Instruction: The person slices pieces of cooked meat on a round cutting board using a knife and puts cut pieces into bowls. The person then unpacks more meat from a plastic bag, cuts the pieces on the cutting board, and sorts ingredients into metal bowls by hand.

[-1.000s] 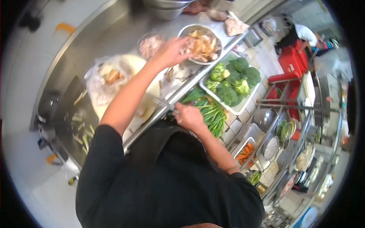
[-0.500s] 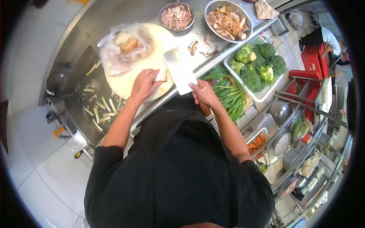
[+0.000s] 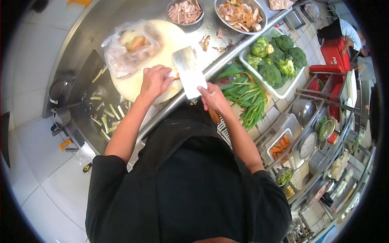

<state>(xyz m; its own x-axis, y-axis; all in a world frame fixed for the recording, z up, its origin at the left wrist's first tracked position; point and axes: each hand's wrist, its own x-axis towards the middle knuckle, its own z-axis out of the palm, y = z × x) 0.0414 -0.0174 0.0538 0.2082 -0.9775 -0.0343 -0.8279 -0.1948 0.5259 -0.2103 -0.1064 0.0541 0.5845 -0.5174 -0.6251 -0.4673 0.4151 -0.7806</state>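
Note:
On the round cutting board [image 3: 125, 87], my left hand [image 3: 155, 83] presses its fingertips on a pale piece of meat [image 3: 174, 73] with a brown edge. The handle of a broad cleaver [image 3: 189, 77] is in my right hand [image 3: 213, 98]. Its blade lies at the board's right edge, beside the piece and partly covering it from view; whether it touches the piece, I cannot tell. Farther up the board, a clear plastic bag [image 3: 115, 60] holds a brownish chunk [image 3: 136, 43].
A bowl of meat strips [image 3: 185, 12] and a colander of meat pieces [image 3: 240, 16] stand behind the board. Cut stalks litter the sink [image 3: 95, 119] at left. Broccoli [image 3: 270, 75] and leafy greens [image 3: 247, 101] sit right of the counter edge. Another person [image 3: 346, 30] bends at upper right.
The cleaver has come left to the meat piece, overlapping its right end. My left fingers have drawn in closer around the piece. The whole view has shifted slightly.

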